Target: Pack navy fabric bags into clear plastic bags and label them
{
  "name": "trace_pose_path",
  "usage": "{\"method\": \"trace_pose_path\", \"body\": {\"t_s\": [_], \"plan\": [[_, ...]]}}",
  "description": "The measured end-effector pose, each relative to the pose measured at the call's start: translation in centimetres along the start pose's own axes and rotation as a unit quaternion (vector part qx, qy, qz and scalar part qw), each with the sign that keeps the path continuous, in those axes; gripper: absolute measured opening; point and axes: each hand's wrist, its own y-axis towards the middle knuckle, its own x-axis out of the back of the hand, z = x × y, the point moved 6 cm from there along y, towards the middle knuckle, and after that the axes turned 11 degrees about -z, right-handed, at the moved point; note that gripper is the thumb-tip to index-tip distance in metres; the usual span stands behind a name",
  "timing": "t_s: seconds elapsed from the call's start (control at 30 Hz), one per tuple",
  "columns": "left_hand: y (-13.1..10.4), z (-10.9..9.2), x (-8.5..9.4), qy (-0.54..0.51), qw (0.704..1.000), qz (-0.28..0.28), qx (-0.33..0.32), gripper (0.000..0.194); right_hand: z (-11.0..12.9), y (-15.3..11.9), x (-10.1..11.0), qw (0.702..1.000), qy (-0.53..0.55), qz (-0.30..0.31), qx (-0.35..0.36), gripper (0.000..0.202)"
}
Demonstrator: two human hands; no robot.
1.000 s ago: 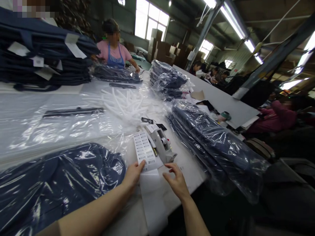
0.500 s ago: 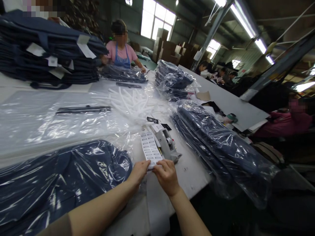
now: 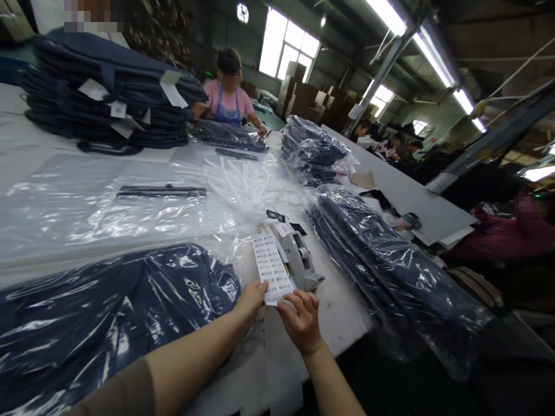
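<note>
One close pinch of the left hand's (image 3: 252, 297) fingers holds the label sheet (image 3: 269, 261), seemingly steadying it; the right hand (image 3: 301, 319) curls fingers at its near corner, grip unclear.

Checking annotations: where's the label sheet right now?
Head view, just below centre: the label sheet is immediately left of the grey dispenser, near end at the left hand and right hand.

Narrow white label sheet (image 3: 269, 260), dark print in two columns, aslant beside a grey dispenser (image 3: 297, 257)
</note>
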Motion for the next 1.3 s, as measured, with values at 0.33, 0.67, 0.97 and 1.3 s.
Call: {"method": "trace_pose_path", "body": {"t_s": [0.33, 0.67, 0.97, 1.3], "plan": [[-15.4, -4.8, 8.8, 0.289, 0.855, 0.129, -0.410, 0.019, 3.4, 5.8, -6.2, 0.768, 0.384, 0.213, -0.466, 0.035], [-21.7, -3.3, 29.4, 0.463, 0.756, -0.113, -0.448, 0.020, 23.7, 10.1, -21.9, 0.586, 0.478, 0.535, -0.376, 0.029], [-22.3, -2.7, 37.9, 0.443, 0.743, -0.243, -0.438, 0.017, 28.4, 7.8, -28.4, 0.583, 0.383, 0.633, -0.334, 0.012], [-17.2, -4.9, 39.0, 0.536, 0.706, -0.180, -0.426, 0.036, 28.5, 7.4, -28.8, 0.600, 0.334, 0.655, -0.315, 0.009]]}}
